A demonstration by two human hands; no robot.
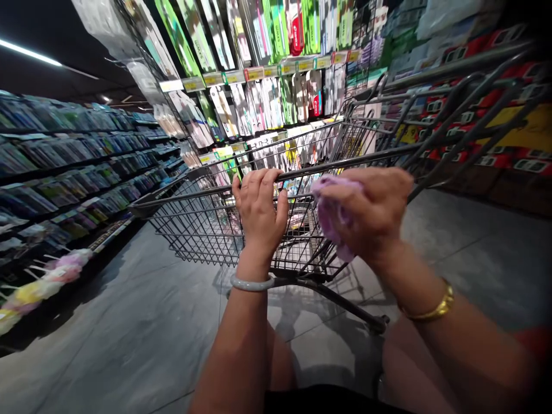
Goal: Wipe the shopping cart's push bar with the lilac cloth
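A dark metal shopping cart (202,230) stands sideways in front of me, its top rim running across the middle of the view. My left hand (259,204), with a pale grey bangle on its wrist, has its fingers hooked over that rim, the thumb apart at the right. To the right, my right hand (375,201), with a gold bracelet on its wrist, holds a crumpled purple cloth (330,221) bunched in its fingers. This hand is close to the rim; whether it touches the metal is hidden. The cloth hangs below the fingers.
Racks of hanging packaged goods (267,103) rise behind the cart. Long stocked shelves (64,172) line the left, with fluffy coloured dusters (56,276) low beside them. Red boxes (474,103) are stacked at the right. Grey tiled floor (142,322) lies below, and my knees show near the cart's wheel.
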